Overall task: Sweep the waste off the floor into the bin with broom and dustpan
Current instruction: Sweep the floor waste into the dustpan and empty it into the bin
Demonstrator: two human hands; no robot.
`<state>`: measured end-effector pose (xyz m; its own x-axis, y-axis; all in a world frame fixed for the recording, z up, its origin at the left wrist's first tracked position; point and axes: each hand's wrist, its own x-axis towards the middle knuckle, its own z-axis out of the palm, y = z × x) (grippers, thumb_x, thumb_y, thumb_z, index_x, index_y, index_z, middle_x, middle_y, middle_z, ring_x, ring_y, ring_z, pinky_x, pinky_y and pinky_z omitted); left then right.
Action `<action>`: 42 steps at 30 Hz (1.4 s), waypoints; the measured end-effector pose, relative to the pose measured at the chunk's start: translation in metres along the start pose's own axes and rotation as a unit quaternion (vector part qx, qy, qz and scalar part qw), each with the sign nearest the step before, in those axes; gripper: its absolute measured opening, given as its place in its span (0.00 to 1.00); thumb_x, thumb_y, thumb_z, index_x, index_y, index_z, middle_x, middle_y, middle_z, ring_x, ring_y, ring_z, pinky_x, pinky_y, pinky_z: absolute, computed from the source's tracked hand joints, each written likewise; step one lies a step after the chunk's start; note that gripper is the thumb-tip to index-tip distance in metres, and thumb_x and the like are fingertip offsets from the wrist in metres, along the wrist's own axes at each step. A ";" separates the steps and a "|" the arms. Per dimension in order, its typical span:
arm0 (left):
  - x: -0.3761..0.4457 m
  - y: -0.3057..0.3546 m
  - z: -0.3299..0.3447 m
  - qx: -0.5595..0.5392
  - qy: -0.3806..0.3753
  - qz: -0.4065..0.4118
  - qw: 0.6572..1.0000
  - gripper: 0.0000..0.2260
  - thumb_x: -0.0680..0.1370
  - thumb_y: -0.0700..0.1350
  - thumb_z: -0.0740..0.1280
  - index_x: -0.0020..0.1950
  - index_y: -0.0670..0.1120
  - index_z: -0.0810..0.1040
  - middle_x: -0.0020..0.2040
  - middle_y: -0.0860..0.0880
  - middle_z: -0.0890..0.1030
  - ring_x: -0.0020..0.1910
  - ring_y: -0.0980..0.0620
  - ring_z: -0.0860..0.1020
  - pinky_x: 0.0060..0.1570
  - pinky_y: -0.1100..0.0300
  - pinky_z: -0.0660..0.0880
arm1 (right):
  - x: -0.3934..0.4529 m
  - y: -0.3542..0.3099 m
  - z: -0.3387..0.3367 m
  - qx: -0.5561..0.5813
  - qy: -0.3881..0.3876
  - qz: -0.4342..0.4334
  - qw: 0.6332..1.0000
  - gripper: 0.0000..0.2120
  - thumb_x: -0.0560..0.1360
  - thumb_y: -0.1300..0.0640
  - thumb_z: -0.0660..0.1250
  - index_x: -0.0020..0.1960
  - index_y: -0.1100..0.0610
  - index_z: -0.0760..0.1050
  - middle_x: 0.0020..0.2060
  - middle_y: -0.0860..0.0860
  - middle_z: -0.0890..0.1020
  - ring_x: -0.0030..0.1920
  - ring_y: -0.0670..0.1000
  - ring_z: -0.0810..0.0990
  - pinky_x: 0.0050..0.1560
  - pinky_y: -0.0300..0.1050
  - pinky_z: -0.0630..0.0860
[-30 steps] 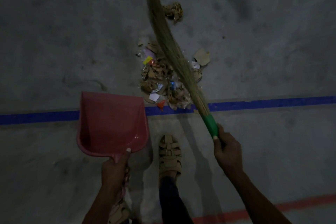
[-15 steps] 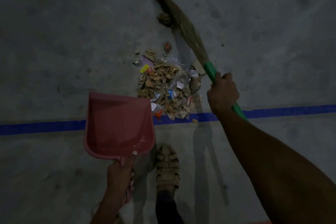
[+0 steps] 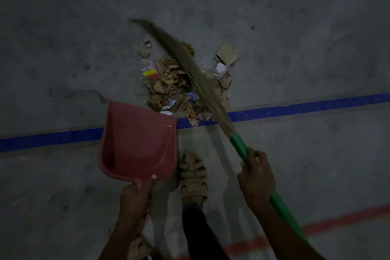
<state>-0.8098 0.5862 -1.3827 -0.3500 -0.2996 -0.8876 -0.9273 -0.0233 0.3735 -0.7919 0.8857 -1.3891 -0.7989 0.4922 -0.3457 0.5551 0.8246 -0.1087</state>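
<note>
A pile of waste [image 3: 171,88], dry leaves, paper and plastic scraps, lies on the grey concrete floor just beyond a blue line. My right hand [image 3: 256,177] grips the green handle of a grass broom [image 3: 190,65], whose bristles lie slanted across the pile, tip at the far left. My left hand [image 3: 137,196] holds the handle of a red dustpan [image 3: 137,143], which sits empty on the near left of the pile, mouth towards it. A cardboard piece [image 3: 226,54] and a white scrap lie apart at the pile's right.
A blue floor line [image 3: 295,108] runs left to right under the pile's near edge. A red line [image 3: 337,220] crosses the floor nearer me. My sandalled foot [image 3: 193,177] stands between the dustpan and the broom handle. No bin is in view.
My right hand has pulled back towards me, dragging the broom over the pile. The far crumpled scrap has come in with it. The dustpan has shifted closer to the pile.
</note>
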 end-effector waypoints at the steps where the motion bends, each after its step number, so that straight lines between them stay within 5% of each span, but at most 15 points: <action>1: 0.001 -0.002 -0.002 0.004 -0.001 -0.001 1.000 0.22 0.76 0.51 0.75 0.29 0.45 0.69 0.23 0.46 0.68 0.21 0.53 0.65 0.27 0.64 0.62 | -0.011 0.004 0.002 0.011 0.015 0.005 1.000 0.22 0.70 0.63 0.72 0.63 0.56 0.75 0.57 0.54 0.75 0.39 0.59 0.78 0.32 0.45 0.72; 11: 0.027 -0.021 -0.036 0.085 -0.042 -0.069 0.993 0.23 0.76 0.50 0.75 0.24 0.45 0.74 0.24 0.45 0.65 0.20 0.54 0.62 0.28 0.63 0.62 | 0.024 0.012 0.019 0.073 0.137 0.082 0.984 0.23 0.73 0.63 0.71 0.67 0.58 0.72 0.59 0.57 0.74 0.45 0.59 0.78 0.35 0.45 0.68; 20: 0.072 -0.010 -0.035 0.156 -0.076 -0.059 0.983 0.20 0.77 0.52 0.74 0.34 0.42 0.71 0.25 0.44 0.68 0.19 0.54 0.62 0.24 0.67 0.59 | 0.078 0.027 0.058 0.065 0.062 0.197 0.976 0.28 0.75 0.61 0.68 0.74 0.57 0.67 0.60 0.59 0.71 0.50 0.61 0.77 0.45 0.50 0.72; 33: 0.139 0.096 -0.045 0.360 -0.175 -0.080 0.913 0.19 0.76 0.56 0.72 0.40 0.44 0.70 0.26 0.48 0.64 0.22 0.54 0.59 0.25 0.65 0.57 | 0.108 0.035 0.092 0.108 0.004 0.081 0.991 0.25 0.75 0.59 0.69 0.71 0.55 0.70 0.61 0.56 0.73 0.55 0.58 0.78 0.52 0.52 0.75; 42: 0.142 0.073 -0.017 0.299 -0.186 -0.054 0.934 0.17 0.77 0.54 0.73 0.41 0.43 0.70 0.25 0.48 0.64 0.21 0.53 0.60 0.25 0.65 0.58 | 0.069 0.039 0.118 0.055 -0.052 -0.022 0.997 0.25 0.72 0.60 0.71 0.68 0.54 0.74 0.61 0.53 0.74 0.50 0.58 0.79 0.44 0.49 0.78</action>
<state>-0.9247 0.5260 -1.4767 -0.1682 0.0282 -0.9854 -0.8296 0.5358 0.1570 -0.7980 0.9189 -1.5275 -0.7981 0.4203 -0.4318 0.5466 0.8065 -0.2252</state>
